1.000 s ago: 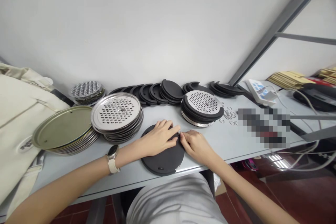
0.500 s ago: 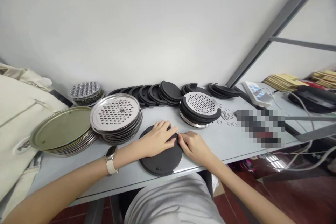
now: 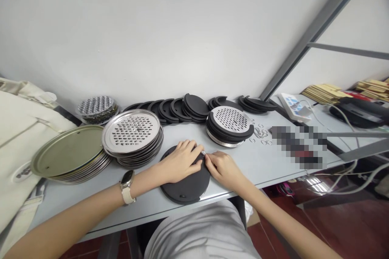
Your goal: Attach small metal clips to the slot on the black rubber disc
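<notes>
Pressing black disc (image 3: pixel 188 188): left hand (image 3: pixel 185 160), fingers slightly spread; right hand (image 3: pixel 221 168) pinching small metal piece (image 3: pixel 203 153) at edge.

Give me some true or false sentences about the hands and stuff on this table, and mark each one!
1. The left hand rests on a flat, round, black disc. True.
2. The right hand wears a watch. False: the pale-strapped watch is on the left wrist.
3. The right hand pinches a small silver metal piece. True.
4. The small silver metal rings are piled on the green tray. False: the rings lie loose on the pale grey table.
</notes>
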The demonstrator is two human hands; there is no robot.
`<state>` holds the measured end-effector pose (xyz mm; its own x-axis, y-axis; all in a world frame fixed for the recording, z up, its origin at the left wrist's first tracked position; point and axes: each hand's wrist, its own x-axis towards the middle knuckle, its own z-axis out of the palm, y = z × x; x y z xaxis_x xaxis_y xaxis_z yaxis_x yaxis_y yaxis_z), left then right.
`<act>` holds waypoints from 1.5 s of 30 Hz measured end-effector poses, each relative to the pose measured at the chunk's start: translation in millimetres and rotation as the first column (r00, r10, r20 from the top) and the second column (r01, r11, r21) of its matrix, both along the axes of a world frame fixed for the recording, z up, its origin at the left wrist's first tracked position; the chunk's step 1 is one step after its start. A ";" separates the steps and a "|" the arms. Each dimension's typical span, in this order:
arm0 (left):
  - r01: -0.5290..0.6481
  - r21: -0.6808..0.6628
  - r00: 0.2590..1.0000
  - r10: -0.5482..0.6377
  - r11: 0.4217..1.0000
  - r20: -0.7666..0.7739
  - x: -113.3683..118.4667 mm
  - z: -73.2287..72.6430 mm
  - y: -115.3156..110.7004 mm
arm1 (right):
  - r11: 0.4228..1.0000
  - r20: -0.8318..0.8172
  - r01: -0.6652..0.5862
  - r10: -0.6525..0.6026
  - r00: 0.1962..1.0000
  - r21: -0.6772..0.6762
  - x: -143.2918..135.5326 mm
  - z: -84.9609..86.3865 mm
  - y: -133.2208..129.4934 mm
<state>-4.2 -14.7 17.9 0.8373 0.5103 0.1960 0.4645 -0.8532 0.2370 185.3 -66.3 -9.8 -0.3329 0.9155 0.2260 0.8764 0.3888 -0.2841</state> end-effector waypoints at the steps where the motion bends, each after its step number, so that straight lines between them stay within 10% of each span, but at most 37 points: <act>1: -0.002 0.001 1.000 0.002 1.000 0.000 -0.1 -0.2 0.0 | 1.000 -0.003 0.002 -0.002 1.000 -0.001 -0.1 0.0 -0.1; 45: 0.007 0.010 0.999 -0.007 1.000 0.042 -1.7 -0.1 -0.8 | 1.000 -0.059 -0.016 0.014 0.998 -0.023 1.1 2.0 0.7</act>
<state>-5.9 -15.5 17.9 0.8318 0.5026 0.2356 0.4486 -0.8587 0.2479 186.4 -65.6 -7.7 -0.3335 0.9157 0.2241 0.8521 0.3945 -0.3440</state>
